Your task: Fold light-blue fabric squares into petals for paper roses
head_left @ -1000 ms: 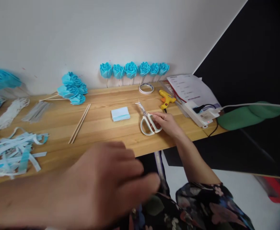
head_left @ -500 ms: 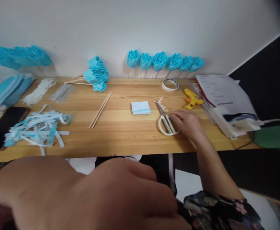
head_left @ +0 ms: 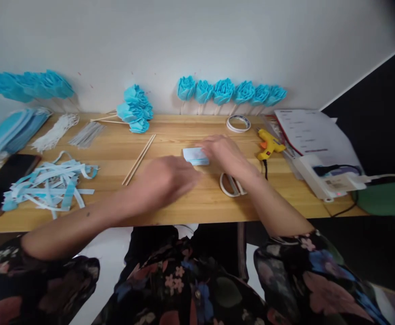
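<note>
A small stack of pale blue and white cut fabric pieces (head_left: 196, 156) lies mid-table. At its right edge is my right hand (head_left: 219, 151), fingers reaching over the corner; motion blur hides how they are bent. My left hand (head_left: 167, 180), also smeared, hovers just left of and in front of the stack. White-handled scissors (head_left: 229, 185) lie under my right wrist, their blades covered by it. Left of my left hand, two thin wooden sticks (head_left: 139, 159) rest side by side.
Blue fabric flowers on sticks (head_left: 223, 91) lean along the wall. At right are a tape roll (head_left: 238, 123), a yellow glue gun (head_left: 269, 143), papers (head_left: 315, 131) and a power strip (head_left: 319, 176). Fabric strips (head_left: 52, 183), a phone (head_left: 4, 180) and face masks (head_left: 15, 133) occupy the left.
My left hand has moved from close below the camera out over the table beside the stack. My right hand has left the scissors and shifted left to the stack.
</note>
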A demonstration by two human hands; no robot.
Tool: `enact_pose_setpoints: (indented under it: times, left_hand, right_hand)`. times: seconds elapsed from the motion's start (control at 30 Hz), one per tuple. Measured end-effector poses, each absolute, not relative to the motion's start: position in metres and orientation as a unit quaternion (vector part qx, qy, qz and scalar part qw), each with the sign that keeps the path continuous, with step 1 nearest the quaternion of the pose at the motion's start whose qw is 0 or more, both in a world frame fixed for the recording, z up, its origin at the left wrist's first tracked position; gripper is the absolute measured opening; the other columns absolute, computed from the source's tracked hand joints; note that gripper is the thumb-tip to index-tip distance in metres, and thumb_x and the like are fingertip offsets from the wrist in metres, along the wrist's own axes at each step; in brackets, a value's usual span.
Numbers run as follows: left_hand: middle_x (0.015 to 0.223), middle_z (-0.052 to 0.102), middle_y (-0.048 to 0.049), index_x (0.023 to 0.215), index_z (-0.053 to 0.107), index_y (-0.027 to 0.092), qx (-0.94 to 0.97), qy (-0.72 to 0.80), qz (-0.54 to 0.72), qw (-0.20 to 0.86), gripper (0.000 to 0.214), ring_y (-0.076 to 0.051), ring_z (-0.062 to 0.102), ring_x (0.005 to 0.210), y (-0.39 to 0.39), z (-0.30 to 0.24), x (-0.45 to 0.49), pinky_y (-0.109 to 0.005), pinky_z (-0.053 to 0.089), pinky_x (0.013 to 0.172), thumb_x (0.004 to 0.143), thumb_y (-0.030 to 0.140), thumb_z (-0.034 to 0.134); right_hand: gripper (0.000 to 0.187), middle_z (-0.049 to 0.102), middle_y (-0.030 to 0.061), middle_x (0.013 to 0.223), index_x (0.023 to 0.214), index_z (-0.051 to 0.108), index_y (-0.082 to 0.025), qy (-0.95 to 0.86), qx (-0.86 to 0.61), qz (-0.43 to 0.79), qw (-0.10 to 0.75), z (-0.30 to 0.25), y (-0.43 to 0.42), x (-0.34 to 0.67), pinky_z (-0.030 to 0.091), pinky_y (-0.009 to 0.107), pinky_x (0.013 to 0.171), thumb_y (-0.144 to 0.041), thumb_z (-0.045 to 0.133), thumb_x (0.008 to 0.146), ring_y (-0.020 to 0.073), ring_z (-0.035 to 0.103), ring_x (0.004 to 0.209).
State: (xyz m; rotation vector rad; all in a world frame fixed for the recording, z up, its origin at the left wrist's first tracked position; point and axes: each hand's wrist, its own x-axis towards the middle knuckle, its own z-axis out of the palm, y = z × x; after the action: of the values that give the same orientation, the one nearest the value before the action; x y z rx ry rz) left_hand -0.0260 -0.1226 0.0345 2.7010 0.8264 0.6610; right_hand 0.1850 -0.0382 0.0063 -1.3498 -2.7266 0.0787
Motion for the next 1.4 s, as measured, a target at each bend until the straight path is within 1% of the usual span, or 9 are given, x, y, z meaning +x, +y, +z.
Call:
enact_pose_setpoints:
  times: [0.13,0.23,0.5,0.67,0.83,1.07,1.2,1.3,1.4]
  left_hand:
    - [0.112,0.072,-0.0115,0.110,0.071,0.018,0.902,0.362,0.223,0.081,0.027,-0.025,0.065,0.106,-0.079,-0.010,-0.033,-0.041,0.050,0.095,0.099,0.023,0.047]
    - [0.123,0.068,-0.0154,0.121,0.068,0.015,0.905,0.372,0.186,0.087,0.032,-0.028,0.062,0.114,-0.064,-0.033,-0.028,-0.046,0.049,0.100,0.096,0.018,0.050]
    - [0.114,0.067,-0.0150,0.111,0.070,0.012,0.937,0.339,0.068,0.054,0.027,-0.026,0.062,0.101,-0.099,-0.031,-0.033,-0.043,0.051,0.091,0.097,0.020,0.048]
    - [0.111,0.066,-0.0125,0.119,0.068,0.016,0.943,0.323,0.062,0.047,0.031,-0.025,0.061,0.101,-0.133,-0.025,-0.041,-0.041,0.051,0.090,0.102,0.023,0.043]
    - [0.116,0.066,-0.0142,0.123,0.068,0.019,0.939,0.328,0.090,0.046,0.032,-0.027,0.061,0.107,-0.143,-0.036,-0.044,-0.044,0.053,0.091,0.102,0.027,0.044]
    - [0.119,0.069,-0.0102,0.117,0.072,0.024,0.875,0.362,0.234,0.220,0.027,-0.023,0.064,0.110,-0.117,-0.013,-0.048,-0.041,0.052,0.096,0.100,0.029,0.052]
    - [0.114,0.072,-0.0090,0.116,0.072,0.022,0.817,0.382,0.317,0.293,0.028,-0.022,0.066,0.108,-0.084,-0.012,-0.036,-0.038,0.053,0.096,0.097,0.035,0.057]
    - [0.116,0.072,-0.0100,0.121,0.069,0.019,0.779,0.406,0.309,0.363,0.035,-0.022,0.067,0.104,-0.068,-0.025,-0.026,-0.035,0.055,0.089,0.096,0.040,0.056]
    - [0.122,0.071,-0.0123,0.126,0.066,0.016,0.734,0.433,0.326,0.408,0.043,-0.023,0.067,0.107,-0.062,-0.037,-0.023,-0.036,0.054,0.091,0.096,0.045,0.055]
  right_hand:
    - [0.021,0.076,0.0099,0.096,0.095,0.075,-0.018,-0.910,-0.413,0.004,0.010,-0.005,-0.022,0.178,0.037,0.034,0.077,-0.021,0.054,0.096,0.0222,0.066,0.086]
    - [0.019,0.075,0.0097,0.097,0.098,0.074,-0.018,-0.913,-0.407,0.004,0.018,-0.013,-0.017,0.179,0.034,0.034,0.077,-0.019,0.055,0.096,0.0221,0.065,0.087]
    - [0.017,0.074,0.0086,0.107,0.106,0.073,-0.020,-0.922,-0.371,0.096,0.052,-0.014,-0.049,0.178,0.035,0.035,0.083,-0.017,0.061,0.094,0.0244,0.066,0.099]
    - [0.017,0.073,0.0082,0.113,0.109,0.070,-0.021,-0.923,-0.334,0.177,0.069,-0.016,-0.067,0.180,0.036,0.034,0.087,-0.023,0.067,0.092,0.0254,0.064,0.109]
    - [0.020,0.073,0.0050,0.105,0.106,0.065,-0.022,-0.896,-0.380,0.199,0.114,-0.022,-0.066,0.186,0.035,0.033,0.085,-0.029,0.073,0.088,0.0225,0.064,0.098]
    - [0.012,0.066,0.0013,0.083,0.085,0.063,-0.019,-0.885,-0.384,0.233,0.121,-0.022,-0.064,0.184,0.030,0.028,0.073,-0.028,0.072,0.088,0.0161,0.055,0.077]
    - [0.013,0.067,0.0014,0.084,0.085,0.066,-0.018,-0.878,-0.393,0.240,0.133,-0.026,-0.062,0.184,0.031,0.027,0.073,-0.030,0.072,0.088,0.0155,0.056,0.077]
    - [0.014,0.070,0.0018,0.086,0.085,0.068,-0.018,-0.879,-0.386,0.237,0.146,-0.030,-0.060,0.185,0.034,0.027,0.077,-0.031,0.070,0.091,0.0162,0.060,0.082]
    - [0.022,0.072,0.0026,0.085,0.081,0.070,-0.018,-0.890,-0.370,0.212,0.159,-0.033,-0.058,0.187,0.037,0.029,0.080,-0.032,0.062,0.096,0.0168,0.063,0.085]
